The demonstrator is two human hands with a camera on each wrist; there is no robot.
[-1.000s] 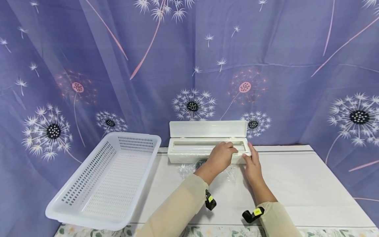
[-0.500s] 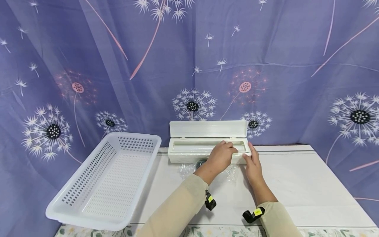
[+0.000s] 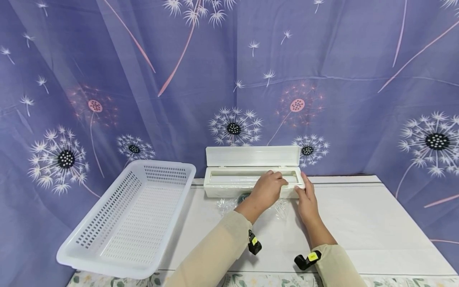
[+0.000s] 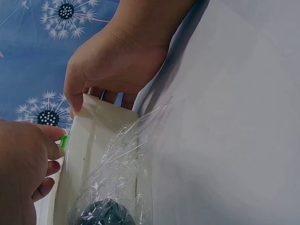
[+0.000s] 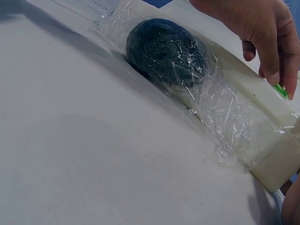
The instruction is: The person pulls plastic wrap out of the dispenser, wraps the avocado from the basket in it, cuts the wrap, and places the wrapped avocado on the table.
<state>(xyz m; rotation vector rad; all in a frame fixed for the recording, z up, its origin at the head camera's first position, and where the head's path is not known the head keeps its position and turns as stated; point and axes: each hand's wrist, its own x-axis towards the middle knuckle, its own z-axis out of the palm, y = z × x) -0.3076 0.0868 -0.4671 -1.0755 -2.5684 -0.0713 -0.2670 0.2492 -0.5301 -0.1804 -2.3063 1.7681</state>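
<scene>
A long white cling film dispenser (image 3: 218, 191) sits at the back of the table, its lid (image 3: 252, 156) raised and a film roll (image 3: 233, 180) inside. My left hand (image 3: 263, 193) reaches over its front edge and pinches a small green slide cutter (image 4: 64, 141) between thumb and finger. With my right hand (image 3: 307, 203) I grip the dispenser's right end, thumb at the front and fingers round the end. Clear cling film (image 5: 227, 119) drapes down the front over a dark, rounded object (image 5: 161, 54), mostly hidden by my left forearm in the head view.
A white perforated plastic basket (image 3: 179, 223) stands on the left of the table. White cloth (image 3: 365, 227) covers the tabletop, with a floral strip (image 3: 265, 280) along the near edge. A purple dandelion-print curtain (image 3: 344, 119) hangs right behind the dispenser.
</scene>
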